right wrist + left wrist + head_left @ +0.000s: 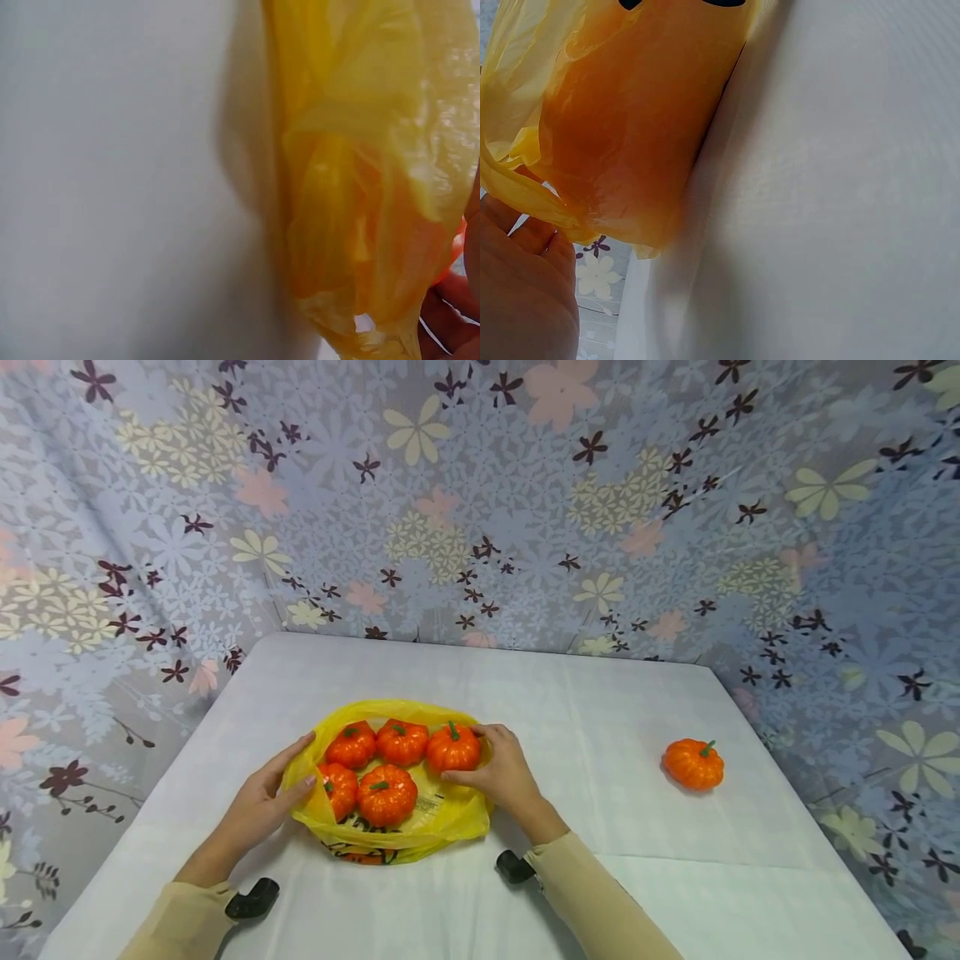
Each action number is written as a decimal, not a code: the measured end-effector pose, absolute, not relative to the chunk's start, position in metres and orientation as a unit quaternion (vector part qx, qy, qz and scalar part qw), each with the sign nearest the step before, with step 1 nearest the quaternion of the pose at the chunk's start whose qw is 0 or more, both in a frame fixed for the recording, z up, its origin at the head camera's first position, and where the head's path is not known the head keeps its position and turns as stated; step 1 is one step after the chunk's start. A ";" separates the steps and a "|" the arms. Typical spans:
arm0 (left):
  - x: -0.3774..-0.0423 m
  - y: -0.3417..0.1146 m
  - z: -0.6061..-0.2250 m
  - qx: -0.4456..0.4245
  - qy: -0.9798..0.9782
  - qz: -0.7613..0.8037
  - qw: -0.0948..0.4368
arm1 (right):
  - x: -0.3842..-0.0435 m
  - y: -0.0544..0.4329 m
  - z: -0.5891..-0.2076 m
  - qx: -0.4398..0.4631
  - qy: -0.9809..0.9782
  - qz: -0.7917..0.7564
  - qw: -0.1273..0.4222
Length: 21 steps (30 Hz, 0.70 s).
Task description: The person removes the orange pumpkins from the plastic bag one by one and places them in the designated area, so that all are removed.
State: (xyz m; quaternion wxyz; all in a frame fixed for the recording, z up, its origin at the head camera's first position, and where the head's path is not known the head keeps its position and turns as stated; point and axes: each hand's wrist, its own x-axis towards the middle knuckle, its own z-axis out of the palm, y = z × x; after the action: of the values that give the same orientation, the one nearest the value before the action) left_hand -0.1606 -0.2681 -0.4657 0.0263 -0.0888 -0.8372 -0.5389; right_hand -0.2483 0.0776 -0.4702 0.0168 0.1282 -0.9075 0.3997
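Beige sleeves (603, 897), yellow bag (461, 822) (five pumpkins (387, 797) inside)

Bag (468, 820): see-through yellow, black and orange print low on the near side
Bagged pumpkins (387, 795): glossy red-orange
Lone pumpkin (692, 767): a lighter orange
Stems (453, 731): green
Table cover (585, 735): plain white
Backdrop (480, 468): grey-blue, flowered all over in pale blue, cream, pink and dark maroon
Sleeves (600, 893): plain beige
Wrist cameras (253, 899): black

The head view is evenly bright, the wrist views dimmer, soft and partly shadowed
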 end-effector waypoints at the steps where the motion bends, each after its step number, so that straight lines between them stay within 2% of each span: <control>1: -0.161 -0.268 -0.465 -0.089 -0.838 -0.539 0.026 | -0.248 0.078 -0.468 0.128 -0.905 0.405 0.020; 21: -0.161 -0.268 -0.466 -0.101 -0.836 -0.538 0.037 | -0.249 0.103 -0.447 0.128 -0.867 0.475 0.084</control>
State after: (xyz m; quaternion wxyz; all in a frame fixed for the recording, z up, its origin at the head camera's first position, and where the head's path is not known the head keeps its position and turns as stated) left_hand -0.1614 -0.2676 -0.4662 0.0367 -0.1006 -0.8363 -0.5378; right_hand -0.2494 0.1035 -0.4467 0.0837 0.1275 -0.8666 0.4752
